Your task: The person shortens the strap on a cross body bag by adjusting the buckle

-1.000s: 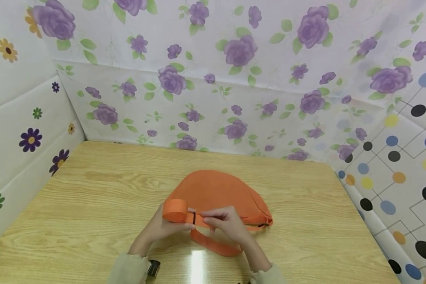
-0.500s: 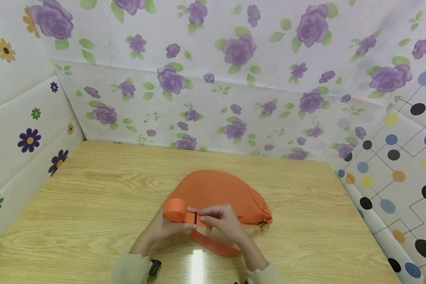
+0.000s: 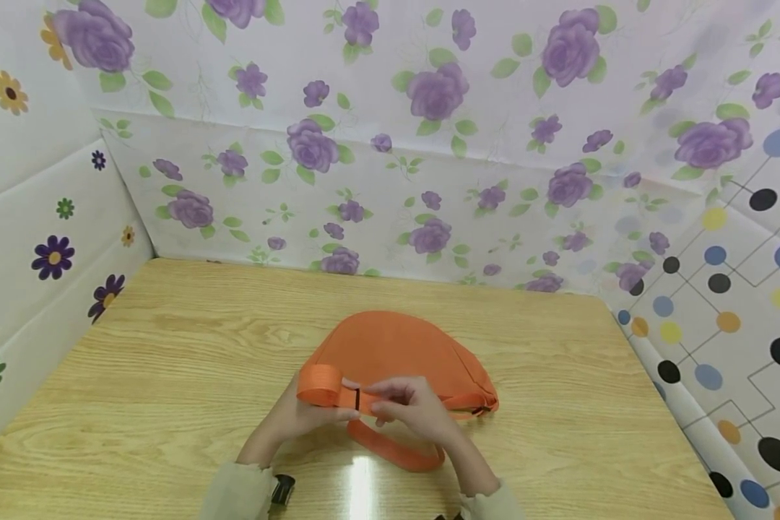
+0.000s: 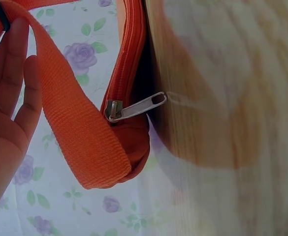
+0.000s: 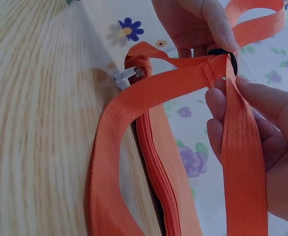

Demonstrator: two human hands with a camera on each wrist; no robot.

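The semicircular orange fabric bag (image 3: 390, 347) lies on the light wooden table (image 3: 169, 361), between its left and right edges, short of the far edge. The left hand (image 3: 302, 417) pinches the narrow black slider (image 3: 357, 399); the right hand (image 3: 422, 413) pinches the flat orange webbing strap (image 3: 393, 449) just beside it. I judge the strap is being adjusted; next calls for a steady slider and gentle pull. The strap looks ribbed, loosely looped.

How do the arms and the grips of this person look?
The left sleeve and the right sleeve are pale cream, with softly ruffled ends. The left grip and the right grip are bare: no glove or ring shows. Beside the left sleeve is a dark, shiny piece; I cannot tell what it is.
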